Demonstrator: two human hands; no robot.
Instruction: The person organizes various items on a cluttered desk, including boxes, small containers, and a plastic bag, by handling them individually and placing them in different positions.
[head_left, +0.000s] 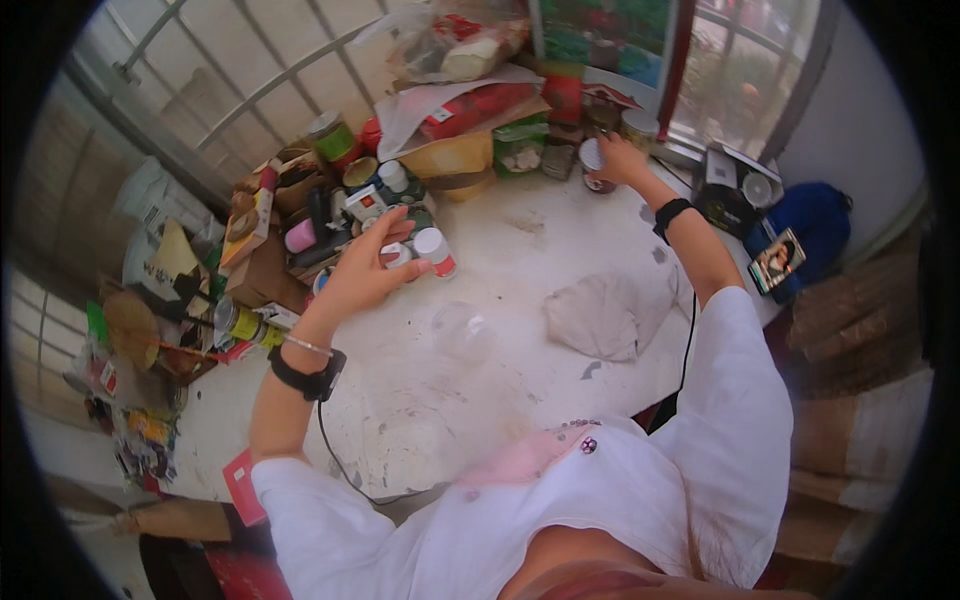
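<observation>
At the table's far right corner, my right hand (621, 159) is around a small dark jar (598, 183) with a white patterned lid, thumb against its side. Another jar with a pale lid (640, 122) stands just behind that hand. My left hand (371, 262) hovers with fingers spread beside several small bottles at the left. Closest to it is a white-capped bottle (435, 251) with a red and white label; I see no grip on it. A crumpled beige cloth (596, 315) and a clear round plastic piece (461, 330) lie on the white table (450, 405).
Boxes, tins (330, 135) and bottles crowd the left edge. Plastic bags (457, 45) and a yellow paper packet (450, 161) are piled at the back. On the right are a black box (724, 187), a blue bag (814, 217) and a phone (777, 260). Cables hang from both wristbands.
</observation>
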